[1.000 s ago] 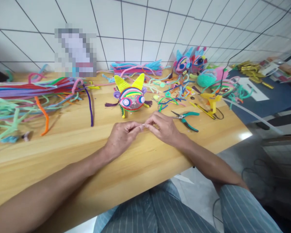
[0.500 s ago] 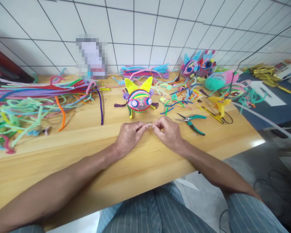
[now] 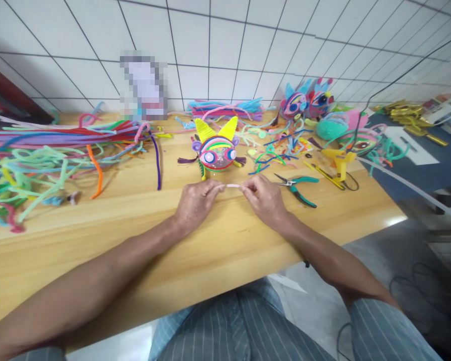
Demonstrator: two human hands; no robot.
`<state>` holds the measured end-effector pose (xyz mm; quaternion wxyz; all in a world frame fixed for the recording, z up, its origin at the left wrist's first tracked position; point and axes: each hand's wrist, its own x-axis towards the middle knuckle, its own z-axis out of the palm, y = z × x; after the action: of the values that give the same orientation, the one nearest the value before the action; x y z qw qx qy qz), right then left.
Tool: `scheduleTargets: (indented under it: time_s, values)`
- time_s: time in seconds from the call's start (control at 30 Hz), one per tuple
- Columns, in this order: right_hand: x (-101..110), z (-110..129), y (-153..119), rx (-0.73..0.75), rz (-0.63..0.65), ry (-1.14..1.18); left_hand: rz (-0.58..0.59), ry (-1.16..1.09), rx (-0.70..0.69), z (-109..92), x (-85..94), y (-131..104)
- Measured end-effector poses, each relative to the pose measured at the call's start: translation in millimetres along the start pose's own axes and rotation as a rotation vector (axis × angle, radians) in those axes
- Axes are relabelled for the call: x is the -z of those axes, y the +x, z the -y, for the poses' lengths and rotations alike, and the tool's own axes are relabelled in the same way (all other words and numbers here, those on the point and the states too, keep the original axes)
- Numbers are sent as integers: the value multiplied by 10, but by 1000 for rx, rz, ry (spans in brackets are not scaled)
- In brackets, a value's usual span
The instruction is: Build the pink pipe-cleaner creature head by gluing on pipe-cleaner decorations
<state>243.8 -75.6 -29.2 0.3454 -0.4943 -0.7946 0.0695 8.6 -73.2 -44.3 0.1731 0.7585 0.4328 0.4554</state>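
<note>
A short pale pink strip (image 3: 233,186) is stretched level between my two hands, above the wooden table (image 3: 225,240). My left hand (image 3: 198,203) pinches its left end, and my right hand (image 3: 263,200) pinches the other end. Just beyond them stands a colourful figure (image 3: 218,150) with yellow pointed ears, round pink and blue eyes and purple tassels at its sides. Pliers (image 3: 300,188) with teal handles lie open to the right of my right hand.
Coloured pipe cleaners (image 3: 60,138) are heaped at the left. Cut pieces (image 3: 281,150) are scattered behind the pliers. A yellow glue gun (image 3: 339,163) rests at the right, near more figures (image 3: 296,103). A pipe-cleaner bundle (image 3: 225,109) lies by the wall.
My hands have moved apart, and more of the pale pink strip now shows between them. The view has shifted slightly.
</note>
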Motion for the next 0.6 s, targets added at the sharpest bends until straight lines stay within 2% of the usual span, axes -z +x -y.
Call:
scheduleTargets:
  time_s: [0.1,0.23,0.3,0.6]
  values:
    - [9,-47,3,8,-29,35,-49,34,-78,31,20,15]
    - [-7,-3,-24,56,35,80,28,20,-260,27,-22,-35]
    - [-14,25,-38,74,47,96,48,-2,-302,11,-39,-65]
    - [-67,27,-14,33,-6,143,-19,73,-239,-44,-57,-33]
